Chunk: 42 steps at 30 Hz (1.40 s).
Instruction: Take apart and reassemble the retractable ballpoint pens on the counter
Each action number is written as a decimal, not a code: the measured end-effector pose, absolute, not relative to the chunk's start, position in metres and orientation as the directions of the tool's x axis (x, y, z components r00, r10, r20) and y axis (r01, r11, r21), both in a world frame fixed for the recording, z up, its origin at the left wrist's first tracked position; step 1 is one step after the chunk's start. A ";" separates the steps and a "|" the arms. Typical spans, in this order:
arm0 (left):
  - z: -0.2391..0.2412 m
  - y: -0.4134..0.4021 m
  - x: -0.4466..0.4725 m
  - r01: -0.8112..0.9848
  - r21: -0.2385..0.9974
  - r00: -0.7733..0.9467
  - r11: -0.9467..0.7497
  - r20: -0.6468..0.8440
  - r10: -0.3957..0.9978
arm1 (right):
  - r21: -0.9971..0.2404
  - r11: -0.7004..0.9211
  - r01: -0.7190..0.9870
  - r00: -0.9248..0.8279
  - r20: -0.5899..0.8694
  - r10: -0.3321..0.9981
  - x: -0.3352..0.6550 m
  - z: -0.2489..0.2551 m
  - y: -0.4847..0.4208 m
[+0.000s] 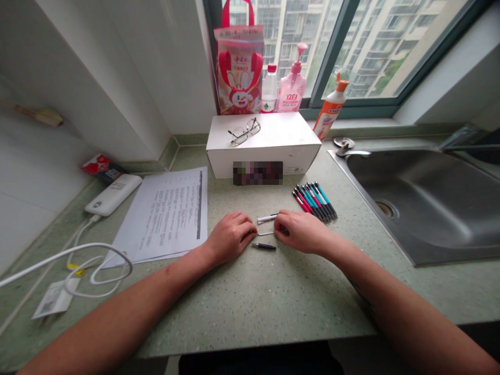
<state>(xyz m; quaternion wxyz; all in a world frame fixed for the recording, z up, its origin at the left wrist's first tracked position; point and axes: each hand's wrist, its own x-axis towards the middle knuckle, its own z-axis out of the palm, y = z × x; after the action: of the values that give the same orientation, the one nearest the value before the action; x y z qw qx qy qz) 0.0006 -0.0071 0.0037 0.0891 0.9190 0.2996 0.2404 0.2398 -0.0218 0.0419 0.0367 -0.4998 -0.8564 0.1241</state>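
Note:
My left hand (230, 237) and my right hand (299, 230) rest on the green speckled counter (250, 297), knuckles up, fingers curled. Between them lie pen parts: a white barrel piece (266, 218), a thin refill (265, 233) that both hands' fingertips seem to meet, and a dark tip piece (263, 246). What each hand's fingers pinch is hidden beneath them. Just right of my right hand lies a row of several red, blue and black pens (315, 201).
A white box (262, 145) with glasses (244, 131) on it stands behind the hands. Printed papers (167, 213), a power bank (113, 194) and white cables (94, 263) lie left. A steel sink (425, 200) is right. Bottles and a red bag (239, 67) line the windowsill.

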 end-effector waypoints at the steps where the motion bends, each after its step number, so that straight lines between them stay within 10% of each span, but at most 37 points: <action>1: 0.003 -0.007 0.001 0.511 0.312 0.703 -0.801 0.386 0.598 | -0.249 0.468 0.848 -0.496 -0.061 0.866 0.240 0.042 -0.022; 42: -0.004 -0.001 0.007 0.584 0.229 0.640 -0.779 0.459 0.615 | -0.216 0.440 0.871 -0.416 0.151 0.897 0.224 0.021 -0.014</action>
<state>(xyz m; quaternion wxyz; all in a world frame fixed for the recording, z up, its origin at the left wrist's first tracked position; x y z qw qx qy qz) 0.0068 -0.0007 -0.0037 0.0296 0.9052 0.3313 0.2646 0.2241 -0.0144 0.0206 0.1227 -0.5265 -0.8397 0.0519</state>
